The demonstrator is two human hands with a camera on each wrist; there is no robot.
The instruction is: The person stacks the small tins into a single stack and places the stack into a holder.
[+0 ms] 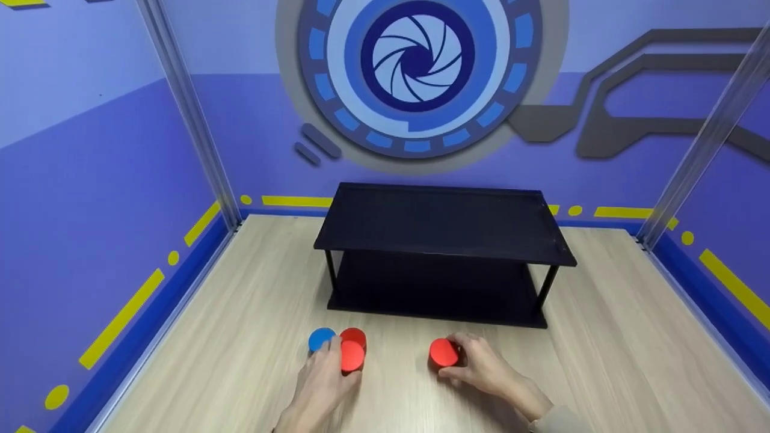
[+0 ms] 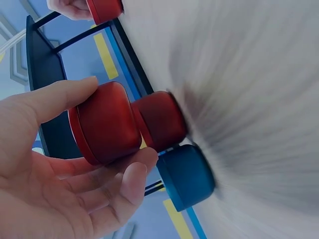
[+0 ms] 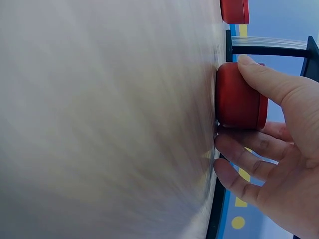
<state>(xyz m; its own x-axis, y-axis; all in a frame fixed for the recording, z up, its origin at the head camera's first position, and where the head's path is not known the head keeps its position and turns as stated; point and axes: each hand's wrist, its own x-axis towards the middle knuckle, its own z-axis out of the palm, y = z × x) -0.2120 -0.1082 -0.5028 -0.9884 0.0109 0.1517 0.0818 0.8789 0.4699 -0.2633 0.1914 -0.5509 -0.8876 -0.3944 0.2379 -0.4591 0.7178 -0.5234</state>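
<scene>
My left fingers [image 2: 133, 183], half closed, hold a round red tin [image 2: 110, 124] near a second red tin [image 2: 163, 120] and a blue tin [image 2: 187, 177]; my right fingers [image 3: 245, 157] pinch a third red tin [image 3: 238, 95].

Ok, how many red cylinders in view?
3: the first red cylinder in the left grip, the second red cylinder just beyond it beside the blue cylinder, the third red cylinder in the right grip. Can't rule out hidden ones.
</scene>
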